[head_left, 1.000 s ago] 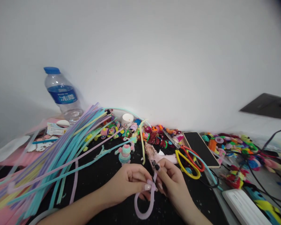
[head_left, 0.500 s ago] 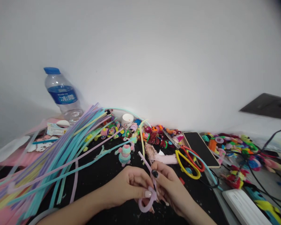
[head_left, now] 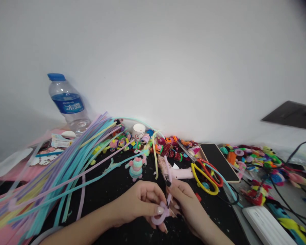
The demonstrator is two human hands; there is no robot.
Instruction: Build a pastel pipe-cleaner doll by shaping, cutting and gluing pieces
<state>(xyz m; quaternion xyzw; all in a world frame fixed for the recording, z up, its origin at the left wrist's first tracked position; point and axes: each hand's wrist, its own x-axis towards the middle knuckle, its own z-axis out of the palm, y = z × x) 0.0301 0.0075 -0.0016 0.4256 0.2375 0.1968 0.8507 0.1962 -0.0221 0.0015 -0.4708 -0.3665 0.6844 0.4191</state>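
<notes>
My left hand and my right hand meet low in the middle over the black mat. Both pinch a lilac pipe cleaner. It is curled into a small tight loop between my fingertips, and one free end sticks up past my right thumb. Behind my hands lie a small pink and teal figure and a pink glue gun.
A bundle of pastel pipe cleaners fans across the left. A water bottle stands by the wall. Yellow and red scissors, a phone, bright small figures, cables and a white box crowd the right.
The lilac loop has shrunk from a large hanging loop to a small tight coil. My right hand has wound its free end around, and both hands sank slightly.
</notes>
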